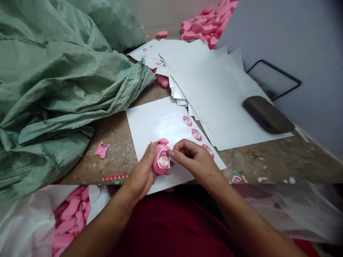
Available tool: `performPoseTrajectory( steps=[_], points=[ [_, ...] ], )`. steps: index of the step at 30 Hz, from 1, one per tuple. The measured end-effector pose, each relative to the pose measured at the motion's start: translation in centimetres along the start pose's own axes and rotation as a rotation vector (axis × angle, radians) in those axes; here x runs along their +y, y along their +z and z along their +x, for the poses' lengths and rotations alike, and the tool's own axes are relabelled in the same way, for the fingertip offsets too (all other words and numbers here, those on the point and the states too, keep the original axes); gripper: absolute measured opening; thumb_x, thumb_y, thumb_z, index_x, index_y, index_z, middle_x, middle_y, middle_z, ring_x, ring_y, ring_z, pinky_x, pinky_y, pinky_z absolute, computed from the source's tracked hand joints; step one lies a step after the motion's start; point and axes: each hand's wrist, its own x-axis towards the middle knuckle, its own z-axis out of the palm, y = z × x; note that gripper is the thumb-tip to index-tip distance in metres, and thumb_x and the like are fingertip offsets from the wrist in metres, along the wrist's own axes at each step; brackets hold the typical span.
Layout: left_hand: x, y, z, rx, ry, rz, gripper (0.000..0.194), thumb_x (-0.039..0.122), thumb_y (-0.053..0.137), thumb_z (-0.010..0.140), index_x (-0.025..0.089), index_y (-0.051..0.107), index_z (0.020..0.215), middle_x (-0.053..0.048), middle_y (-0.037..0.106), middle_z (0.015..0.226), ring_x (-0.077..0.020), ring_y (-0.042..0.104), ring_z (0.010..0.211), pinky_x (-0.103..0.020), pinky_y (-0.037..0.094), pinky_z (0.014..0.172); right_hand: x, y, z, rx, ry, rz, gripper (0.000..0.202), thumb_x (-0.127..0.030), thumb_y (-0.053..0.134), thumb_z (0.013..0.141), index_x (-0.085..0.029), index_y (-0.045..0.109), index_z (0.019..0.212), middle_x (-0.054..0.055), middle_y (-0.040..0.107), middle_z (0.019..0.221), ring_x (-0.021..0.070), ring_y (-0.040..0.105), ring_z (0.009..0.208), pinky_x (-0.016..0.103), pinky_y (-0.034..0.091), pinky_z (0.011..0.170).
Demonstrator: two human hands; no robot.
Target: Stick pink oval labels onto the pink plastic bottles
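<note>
A small pink bottle (pixel 158 168) stands nearly upright in my left hand (pixel 143 171), whose fingers wrap round it. On the bottle's front is an oval pink-and-white label (pixel 163 159). My right hand (pixel 197 160) pinches at the label's upper right edge, thumb and forefinger together. Beneath both hands lies a white sticker sheet (pixel 152 121) with several oval labels along its right side, such as one near its upper right corner (pixel 187 121).
A stack of white sheets (pixel 214 92) lies behind on the right, with a dark rounded object (pixel 268 115) on it. Green sacking (pixel 66 82) covers the left. Pink bottles are heaped at the back (pixel 206 26) and in a white bag (pixel 71 217) at lower left.
</note>
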Motion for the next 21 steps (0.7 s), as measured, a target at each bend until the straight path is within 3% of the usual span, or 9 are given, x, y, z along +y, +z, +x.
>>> performPoseTrajectory(
  steps=[3, 5, 8, 11, 14, 16, 18, 19, 21],
  points=[
    [0.1, -0.1, -0.4, 0.009, -0.004, 0.038, 0.042, 0.043, 0.066, 0.087, 0.026, 0.056, 0.124, -0.007, 0.063, 0.112, -0.0188, 0.065, 0.098, -0.024, 0.053, 0.069, 0.1, 0.0, -0.2, 0.035, -0.012, -0.054, 0.026, -0.046, 0.065, 0.081, -0.023, 0.057, 0.073, -0.001, 0.063, 0.064, 0.015, 0.055, 0.061, 0.03, 0.04, 0.06],
    [0.3, -0.1, -0.7, -0.006, -0.015, 0.04, 0.046, 0.03, 0.071, 0.083, 0.027, 0.054, 0.125, -0.007, 0.061, 0.117, -0.0208, 0.064, 0.103, -0.027, 0.054, 0.073, 0.2, 0.0, -0.3, 0.088, -0.037, -0.123, 0.026, -0.046, 0.065, 0.081, -0.023, 0.056, 0.073, -0.003, 0.058, 0.062, 0.0141, 0.051, 0.059, 0.029, 0.038, 0.057],
    [0.5, 0.0, -0.7, -0.032, -0.067, 0.004, 0.053, 0.021, 0.074, 0.077, 0.026, 0.054, 0.126, -0.009, 0.06, 0.122, -0.0225, 0.065, 0.104, -0.03, 0.055, 0.078, 0.5, -0.2, -0.3, 0.19, -0.103, -0.208, 0.024, -0.045, 0.063, 0.082, -0.023, 0.056, 0.074, -0.004, 0.051, 0.061, 0.0127, 0.045, 0.057, 0.029, 0.034, 0.056],
    [0.6, 0.3, -0.4, -0.015, -0.127, -0.024, 0.06, 0.01, 0.075, 0.071, 0.026, 0.054, 0.125, -0.009, 0.061, 0.122, -0.022, 0.066, 0.105, -0.029, 0.055, 0.081, 0.9, -0.2, -0.1, 0.202, -0.146, -0.186, 0.024, -0.044, 0.061, 0.085, -0.023, 0.056, 0.075, -0.005, 0.049, 0.062, 0.0126, 0.044, 0.058, 0.029, 0.035, 0.057],
    [1.4, -1.3, -1.7, 0.026, -0.121, 0.062, 0.065, 0.009, 0.078, 0.067, 0.028, 0.056, 0.125, -0.007, 0.063, 0.117, -0.0225, 0.066, 0.106, -0.029, 0.055, 0.082, 1.2, -0.3, -0.1, 0.167, -0.146, -0.174, 0.025, -0.046, 0.061, 0.083, -0.023, 0.056, 0.074, -0.004, 0.048, 0.063, 0.0134, 0.044, 0.059, 0.029, 0.035, 0.057],
    [2.9, -4.2, -4.7, 0.037, -0.108, 0.243, 0.065, 0.017, 0.079, 0.069, 0.031, 0.058, 0.128, -0.007, 0.066, 0.114, -0.0239, 0.067, 0.104, -0.031, 0.056, 0.083, 1.4, -0.6, -0.3, 0.165, -0.137, -0.19, 0.028, -0.05, 0.063, 0.082, -0.023, 0.056, 0.074, -0.003, 0.049, 0.063, 0.0144, 0.046, 0.06, 0.03, 0.036, 0.058],
    [5.1, -7.9, -9.6, 0.083, -0.145, 0.533, 0.061, 0.03, 0.076, 0.074, 0.036, 0.058, 0.132, -0.007, 0.069, 0.115, -0.0266, 0.068, 0.103, -0.037, 0.056, 0.086, 1.9, -1.2, -0.4, 0.172, -0.131, -0.209, 0.031, -0.053, 0.063, 0.081, -0.024, 0.058, 0.074, -0.002, 0.052, 0.065, 0.0157, 0.049, 0.06, 0.031, 0.038, 0.058],
    [6.3, -9.7, -12.3, 0.174, -0.202, 0.71, 0.056, 0.033, 0.071, 0.079, 0.041, 0.058, 0.133, -0.004, 0.069, 0.121, -0.0275, 0.066, 0.111, -0.039, 0.054, 0.093, 2.3, -1.4, -0.4, 0.169, -0.132, -0.213, 0.032, -0.055, 0.063, 0.081, -0.024, 0.058, 0.074, -0.001, 0.054, 0.065, 0.0165, 0.05, 0.06, 0.031, 0.038, 0.057],
    [8.3, -12.3, -17.2, 0.36, -0.21, 1.049, 0.055, 0.04, 0.075, 0.074, 0.047, 0.063, 0.127, 0.002, 0.062, 0.138, -0.0324, 0.055, 0.129, -0.045, 0.046, 0.106, 3.3, -1.5, 0.1, 0.147, -0.151, -0.212, 0.033, -0.058, 0.063, 0.082, -0.026, 0.059, 0.074, 0.0, 0.057, 0.065, 0.0184, 0.051, 0.059, 0.032, 0.039, 0.054]
  ],
)
